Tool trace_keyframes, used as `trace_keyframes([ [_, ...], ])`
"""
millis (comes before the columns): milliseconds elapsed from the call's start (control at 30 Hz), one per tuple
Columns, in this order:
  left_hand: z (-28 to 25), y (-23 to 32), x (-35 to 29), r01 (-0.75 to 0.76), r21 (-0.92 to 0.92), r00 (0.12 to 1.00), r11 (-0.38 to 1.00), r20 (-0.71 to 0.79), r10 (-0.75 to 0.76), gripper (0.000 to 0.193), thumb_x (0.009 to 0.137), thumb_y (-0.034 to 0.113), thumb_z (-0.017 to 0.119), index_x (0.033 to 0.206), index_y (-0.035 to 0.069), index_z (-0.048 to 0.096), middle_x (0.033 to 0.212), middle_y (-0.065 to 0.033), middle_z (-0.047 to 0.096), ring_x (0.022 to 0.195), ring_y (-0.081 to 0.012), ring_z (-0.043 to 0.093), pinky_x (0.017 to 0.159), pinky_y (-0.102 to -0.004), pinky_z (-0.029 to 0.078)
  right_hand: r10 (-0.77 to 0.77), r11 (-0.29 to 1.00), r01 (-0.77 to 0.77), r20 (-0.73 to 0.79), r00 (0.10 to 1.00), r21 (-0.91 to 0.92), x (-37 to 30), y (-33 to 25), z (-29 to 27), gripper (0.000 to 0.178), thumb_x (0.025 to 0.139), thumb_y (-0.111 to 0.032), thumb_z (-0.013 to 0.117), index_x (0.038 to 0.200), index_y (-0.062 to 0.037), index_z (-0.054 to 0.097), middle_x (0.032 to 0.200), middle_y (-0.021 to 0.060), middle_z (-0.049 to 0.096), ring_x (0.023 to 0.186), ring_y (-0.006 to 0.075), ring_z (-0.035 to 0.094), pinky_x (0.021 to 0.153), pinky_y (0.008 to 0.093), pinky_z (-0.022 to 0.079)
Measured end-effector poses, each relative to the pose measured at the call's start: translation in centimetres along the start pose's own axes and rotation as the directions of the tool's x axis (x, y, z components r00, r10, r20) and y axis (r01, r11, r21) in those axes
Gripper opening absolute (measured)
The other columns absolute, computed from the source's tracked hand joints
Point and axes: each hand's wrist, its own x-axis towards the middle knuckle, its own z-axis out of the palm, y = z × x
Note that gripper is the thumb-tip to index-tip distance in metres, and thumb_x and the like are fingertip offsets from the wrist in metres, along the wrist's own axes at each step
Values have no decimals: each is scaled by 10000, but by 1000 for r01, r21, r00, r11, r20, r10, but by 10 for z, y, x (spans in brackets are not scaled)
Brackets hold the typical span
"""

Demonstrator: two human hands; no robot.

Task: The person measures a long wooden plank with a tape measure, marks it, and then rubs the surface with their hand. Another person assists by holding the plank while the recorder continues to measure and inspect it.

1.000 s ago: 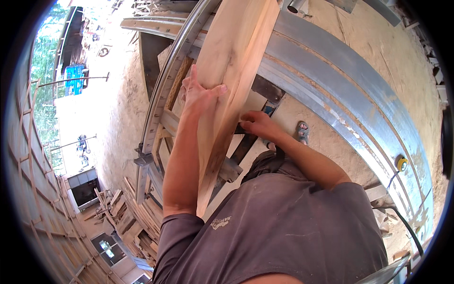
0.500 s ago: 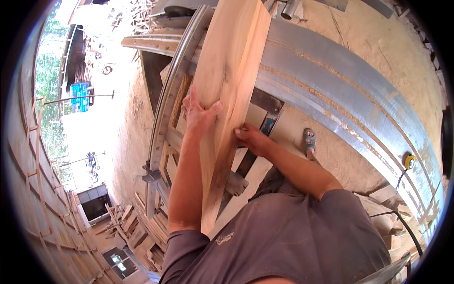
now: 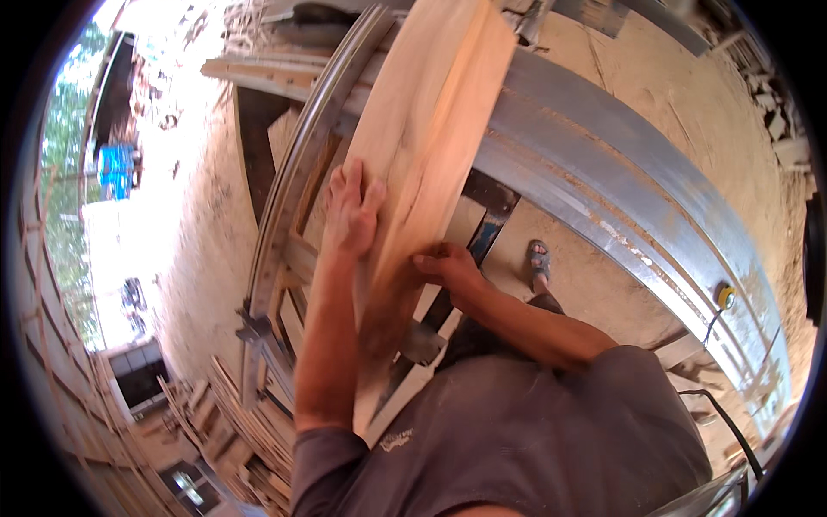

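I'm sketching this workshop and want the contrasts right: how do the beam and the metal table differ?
The beam is pale tan wood with visible grain; the metal table is blue-grey, with brown lines along its length. In this view the beam slants steeply toward the lower left, while the metal table runs toward the lower right. Both are long.

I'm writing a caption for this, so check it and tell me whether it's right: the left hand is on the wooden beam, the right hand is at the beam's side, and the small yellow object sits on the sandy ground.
Not quite: the small yellow object sits on the grey metal surface, as the head view shows. The left hand is on the wooden beam, and the right hand is at its side.
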Motion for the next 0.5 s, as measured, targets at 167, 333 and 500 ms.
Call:
trace_keyframes([
  [167,-28,-23,20,182,-276,948,944,304,-94,766,993,556,396,1543,25,339,1576,-171,332,1459,-340,265,1215,-408,146,30,992,-39,-73,997,-118,-32,-14,31,523,883,-295,751,1192,85,566,1112,139,609,1014,241,621,913,389,532],
  [333,-36,-24,24,218,-310,923,925,373,-93,787,998,582,381,1565,41,299,1606,-159,295,1492,-328,205,1231,-414,106,1,989,-13,-81,997,-146,-31,-18,41,503,904,-318,723,1144,95,564,1038,127,592,945,225,613,863,369,557],
  [500,-31,-33,28,229,-347,923,910,376,-89,758,1007,575,375,1570,73,304,1623,-161,273,1515,-328,161,1236,-429,90,-3,987,-14,-104,995,-159,-25,-13,42,474,917,-305,706,1130,94,565,1020,126,591,923,224,610,859,370,560],
])
